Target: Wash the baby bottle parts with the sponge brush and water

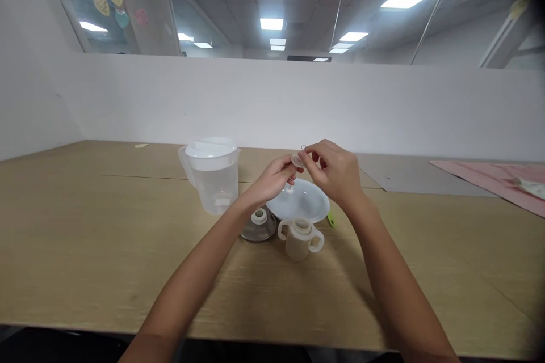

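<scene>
My left hand (276,176) is closed on a small round translucent disc (297,161), holding it up above a white oval bowl (309,199). Fingertips of my right hand (332,167) are pinched together at the disc's right side. A thin looped bit (304,147) pokes up beside them; what it belongs to is too small to make out. Below the disc, a small white piece (289,189) shows over the bowl. Nearer to me stands a translucent two-handled cup (298,241), upright, with its top uncovered.
On the left stands a clear pitcher (215,187) with a white lid. A metal lid (258,227) with a white knob lies beside the cup. Some green thing (331,219) pokes out by the bowl. Pink cloth (506,178) lies at far right. A white wall (272,102) closes the back.
</scene>
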Demonstrator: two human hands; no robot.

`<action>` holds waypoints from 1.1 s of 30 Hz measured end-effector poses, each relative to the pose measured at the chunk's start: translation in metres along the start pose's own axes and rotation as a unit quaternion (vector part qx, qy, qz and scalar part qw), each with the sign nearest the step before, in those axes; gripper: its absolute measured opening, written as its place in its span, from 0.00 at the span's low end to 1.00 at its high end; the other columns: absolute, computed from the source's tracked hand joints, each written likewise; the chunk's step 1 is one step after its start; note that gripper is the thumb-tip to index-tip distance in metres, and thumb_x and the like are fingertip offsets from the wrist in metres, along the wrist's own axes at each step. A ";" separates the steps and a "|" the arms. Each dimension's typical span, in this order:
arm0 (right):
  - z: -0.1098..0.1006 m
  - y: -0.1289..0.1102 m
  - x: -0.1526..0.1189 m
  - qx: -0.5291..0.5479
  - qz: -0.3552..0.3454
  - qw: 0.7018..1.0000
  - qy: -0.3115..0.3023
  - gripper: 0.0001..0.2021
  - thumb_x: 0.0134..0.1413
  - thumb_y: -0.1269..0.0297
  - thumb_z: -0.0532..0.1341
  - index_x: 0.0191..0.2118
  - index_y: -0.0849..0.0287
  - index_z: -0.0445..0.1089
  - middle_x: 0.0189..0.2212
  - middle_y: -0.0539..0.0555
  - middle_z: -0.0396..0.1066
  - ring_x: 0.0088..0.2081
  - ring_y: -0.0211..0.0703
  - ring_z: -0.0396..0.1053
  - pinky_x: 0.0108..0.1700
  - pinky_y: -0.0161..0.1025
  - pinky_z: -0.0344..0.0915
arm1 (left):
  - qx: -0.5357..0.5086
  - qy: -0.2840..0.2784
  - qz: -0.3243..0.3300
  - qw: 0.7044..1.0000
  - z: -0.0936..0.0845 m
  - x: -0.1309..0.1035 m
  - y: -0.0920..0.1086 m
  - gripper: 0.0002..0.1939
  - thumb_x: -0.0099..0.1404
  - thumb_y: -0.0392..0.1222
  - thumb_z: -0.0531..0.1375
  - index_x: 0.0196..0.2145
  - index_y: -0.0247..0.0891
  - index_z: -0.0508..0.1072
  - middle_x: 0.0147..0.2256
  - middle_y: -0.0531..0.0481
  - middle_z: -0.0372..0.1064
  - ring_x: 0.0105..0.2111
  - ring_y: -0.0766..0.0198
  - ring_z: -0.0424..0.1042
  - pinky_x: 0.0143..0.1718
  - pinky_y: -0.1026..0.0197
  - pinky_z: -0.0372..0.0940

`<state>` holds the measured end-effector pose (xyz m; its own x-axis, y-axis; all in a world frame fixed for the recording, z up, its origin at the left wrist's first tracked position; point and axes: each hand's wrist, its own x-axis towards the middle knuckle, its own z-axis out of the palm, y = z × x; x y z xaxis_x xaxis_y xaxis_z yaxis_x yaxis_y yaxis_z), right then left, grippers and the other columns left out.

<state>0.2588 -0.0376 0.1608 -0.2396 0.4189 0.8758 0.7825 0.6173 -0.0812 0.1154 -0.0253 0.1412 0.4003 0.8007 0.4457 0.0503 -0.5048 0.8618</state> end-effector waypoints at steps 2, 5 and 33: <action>0.001 0.000 0.000 0.024 0.012 1.000 -0.002 0.11 0.54 0.59 0.52 0.31 0.58 0.68 0.26 0.52 0.67 0.25 0.36 0.61 0.27 0.33 0.54 | 0.006 0.007 0.001 1.000 0.000 0.000 0.000 0.11 0.62 0.44 0.49 0.34 0.35 0.66 0.27 0.53 0.59 0.26 0.70 0.59 0.30 0.65 0.58; 0.004 -0.001 0.000 0.062 0.029 0.998 0.000 0.09 0.52 0.61 0.54 0.30 0.58 0.68 0.29 0.52 0.67 0.25 0.35 0.62 0.27 0.33 0.56 | 0.008 0.003 0.002 1.000 0.001 0.000 0.002 0.11 0.62 0.43 0.49 0.34 0.34 0.66 0.27 0.53 0.59 0.27 0.70 0.58 0.31 0.65 0.57; -0.034 -0.033 -0.001 0.242 0.096 0.941 0.217 0.10 0.55 0.57 0.52 0.30 0.57 0.61 0.25 0.49 0.66 0.27 0.36 0.68 0.28 0.37 0.68 | 0.177 -0.005 0.107 0.978 0.006 -0.008 0.013 0.13 0.65 0.42 0.43 0.33 0.36 0.64 0.32 0.51 0.63 0.33 0.66 0.62 0.36 0.64 0.57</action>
<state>0.2532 -0.0809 0.1788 0.2191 0.3071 0.9261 0.4088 0.8330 -0.3729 0.1184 -0.0405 0.1476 0.4447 0.6622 0.6031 0.2780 -0.7422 0.6099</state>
